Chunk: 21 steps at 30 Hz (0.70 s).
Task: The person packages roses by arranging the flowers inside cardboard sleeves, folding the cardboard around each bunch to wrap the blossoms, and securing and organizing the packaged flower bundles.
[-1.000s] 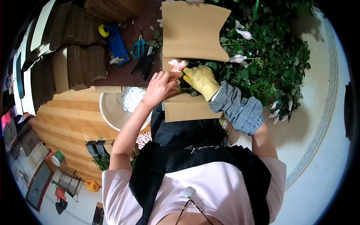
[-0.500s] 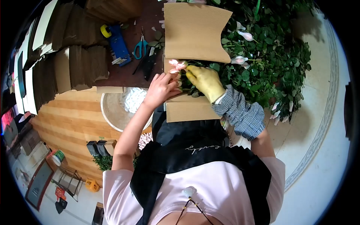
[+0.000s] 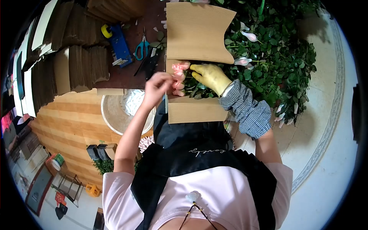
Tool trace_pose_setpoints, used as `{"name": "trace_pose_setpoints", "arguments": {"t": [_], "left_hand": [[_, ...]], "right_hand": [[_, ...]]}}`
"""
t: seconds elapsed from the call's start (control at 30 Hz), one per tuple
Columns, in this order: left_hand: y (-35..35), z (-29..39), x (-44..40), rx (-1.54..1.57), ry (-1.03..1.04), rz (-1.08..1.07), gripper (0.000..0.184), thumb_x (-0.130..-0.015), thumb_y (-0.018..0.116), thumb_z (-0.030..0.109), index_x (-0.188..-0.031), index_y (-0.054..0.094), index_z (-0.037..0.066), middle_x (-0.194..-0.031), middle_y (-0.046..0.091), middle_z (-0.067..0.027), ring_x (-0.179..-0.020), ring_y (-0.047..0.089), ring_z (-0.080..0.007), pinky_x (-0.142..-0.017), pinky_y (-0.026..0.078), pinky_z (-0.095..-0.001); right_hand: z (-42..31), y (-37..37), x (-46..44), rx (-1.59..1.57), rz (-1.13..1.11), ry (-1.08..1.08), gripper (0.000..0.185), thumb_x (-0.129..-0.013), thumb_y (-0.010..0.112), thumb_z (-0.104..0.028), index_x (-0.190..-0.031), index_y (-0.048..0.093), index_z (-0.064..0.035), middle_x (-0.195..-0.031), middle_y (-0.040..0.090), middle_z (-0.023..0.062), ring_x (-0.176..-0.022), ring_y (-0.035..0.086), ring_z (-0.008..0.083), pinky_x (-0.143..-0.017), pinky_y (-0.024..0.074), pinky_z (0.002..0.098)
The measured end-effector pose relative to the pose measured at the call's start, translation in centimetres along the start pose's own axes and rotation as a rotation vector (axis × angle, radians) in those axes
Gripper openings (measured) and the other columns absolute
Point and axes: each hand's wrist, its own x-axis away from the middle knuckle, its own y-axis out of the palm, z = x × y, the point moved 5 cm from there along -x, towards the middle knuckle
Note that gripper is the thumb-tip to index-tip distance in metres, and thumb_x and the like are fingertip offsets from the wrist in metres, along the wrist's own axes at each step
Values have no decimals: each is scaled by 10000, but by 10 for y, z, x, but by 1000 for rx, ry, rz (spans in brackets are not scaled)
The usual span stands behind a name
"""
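Observation:
Several pink roses (image 3: 179, 76) lie in a row, heads to the left, on a sheet of corrugated cardboard (image 3: 197, 110) folded around their leafy stems. My left hand (image 3: 156, 87) is bare, just left of the blooms. Its fingers are bent together at the edge of the roses, slightly blurred, and whatever they pinch is too small to make out. My right hand (image 3: 211, 78), in a yellow glove, rests over the stems behind the heads, thumb and forefinger curled round them. Above the flowers, a cardboard flap (image 3: 200, 32) stands up.
A leafy heap of roses (image 3: 264, 69) fills the right side. On the dark table (image 3: 132, 78) lie scissors (image 3: 142, 49), a blue tape dispenser (image 3: 119, 48) and a black tool (image 3: 151, 65). Cardboard stacks (image 3: 76, 69) stand left. A round bin (image 3: 115, 115) with white scraps sits below.
My left hand has drawn back to the left, uncovering the row of pink heads. The top bloom now sits straighter in line. My right hand has barely moved.

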Motion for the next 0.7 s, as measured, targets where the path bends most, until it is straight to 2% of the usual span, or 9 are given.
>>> {"name": "trace_pose_setpoints", "arguments": {"t": [0.03, 0.07, 0.1, 0.2, 0.33, 0.4, 0.47, 0.57, 0.7], "left_hand": [[-5, -27, 5, 282, -272, 185, 216, -862, 729, 85, -1069, 688, 39, -1123, 644, -47, -943, 616, -187, -856, 488, -311], [-16, -13, -6, -41, -134, 239, 244, -894, 690, 45, -1137, 677, 52, -1184, 614, -61, -1000, 599, -149, -845, 491, -271], [-12, -13, -11, -88, -160, 236, 335, -866, 746, 147, -1185, 670, 81, -1293, 548, -137, -1107, 571, -225, -949, 475, -336], [13, -18, -30, -246, -149, 96, 548, -767, 822, 350, -1243, 654, 135, -1359, 451, -227, -1279, 424, -398, -1075, 379, -467], [31, -30, -33, -315, -246, 191, 449, -765, 815, 304, -1168, 699, 142, -1392, 431, -230, -1310, 400, -400, -1074, 385, -478], [33, -46, -28, -169, -320, 186, 402, -762, 810, 283, -1129, 716, 149, -1416, 413, -235, -1321, 395, -400, -1083, 384, -477], [34, -46, -24, -185, -271, 172, 392, -813, 796, 242, -1177, 690, 144, -1428, 372, -231, -1319, 412, -400, -1088, 404, -458], [35, -40, -24, -169, -269, 183, 396, -819, 790, 226, -1186, 682, 122, -1443, 358, -226, -1339, 408, -399, -1096, 405, -456], [39, -42, -18, -52, -267, 282, 401, -766, 818, 230, -1144, 708, 152, -1462, 376, -231, -1361, 371, -409, -1099, 380, -479]], "right_hand": [[2, 1, 1, 1, -1, 0, 284, -917, 627, -298, -1123, 665, -107, -943, 721, 136, -854, 676, 363, -749, 537, 489], [5, 4, 2, -35, 16, 18, 290, -918, 626, -297, -1134, 668, -109, -967, 722, 136, -871, 678, 359, -760, 539, 484], [5, 4, 1, -71, 33, 32, 296, -920, 625, -296, -1146, 671, -111, -990, 723, 136, -887, 680, 355, -771, 541, 480], [2, 7, 1, -33, -6, 52, 293, -925, 641, -247, -1180, 655, -103, -1026, 717, 151, -912, 679, 355, -807, 549, 453], [-11, -3, 12, 151, 41, 59, 272, -914, 652, -259, -1156, 660, -136, -886, 715, 143, -805, 683, 345, -733, 548, 464], [-32, -23, 10, 254, 51, 48, 272, -908, 658, -268, -1149, 664, -143, -826, 711, 131, -758, 685, 332, -700, 546, 454], [-48, -34, 7, 499, 57, 37, 165, -908, 620, -259, -1013, 676, -145, -699, 700, 65, -651, 694, 255, -605, 531, 392], [-41, -23, -5, 627, 98, 81, 211, -905, 655, -330, -945, 672, -123, -693, 675, 81, -631, 667, 261, -583, 513, 406], [-26, 7, -26, 553, 154, 115, 306, -934, 600, -389, -772, 660, -136, -628, 675, 63, -585, 685, 239, -524, 528, 387]]}}
